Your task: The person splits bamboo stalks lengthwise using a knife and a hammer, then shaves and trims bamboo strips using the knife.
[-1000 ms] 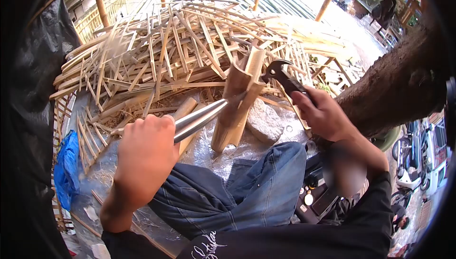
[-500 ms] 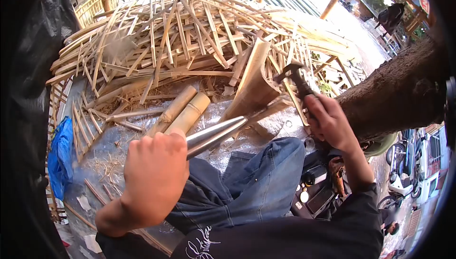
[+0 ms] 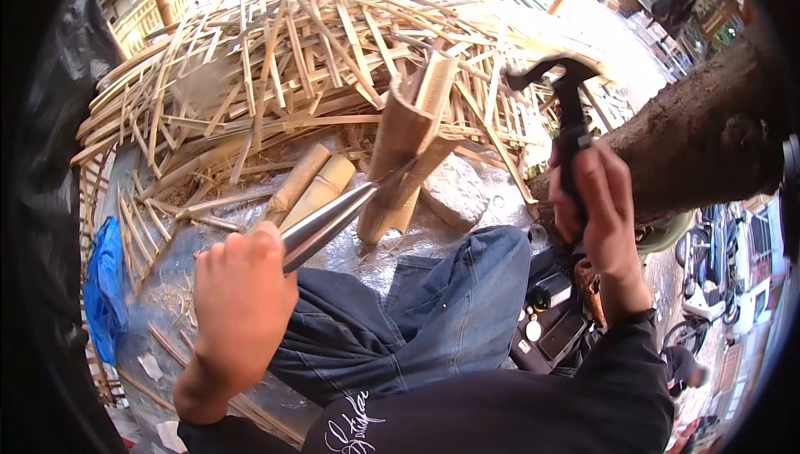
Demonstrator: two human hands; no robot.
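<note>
left of my left hand [image 3: 242, 300] lay crumpled blue plastic [image 3: 106, 291]; that hand was closed round a smooth, shiny metal tool [image 3: 329, 222]. well beyond it sprawled a heap of thin, already split strips [image 3: 275, 79], and nearer, two rounded bamboo lengths [image 3: 323, 194]. to its right stood hollow, curved bamboo [image 3: 396, 142], open at the top; i judged it partly split, though how far down i couldn't tell. past a rough stone [image 3: 454, 192], my right hand [image 3: 604, 204] was wrapped round a dark claw hammer [image 3: 573, 121], raised off the bamboo.
</note>
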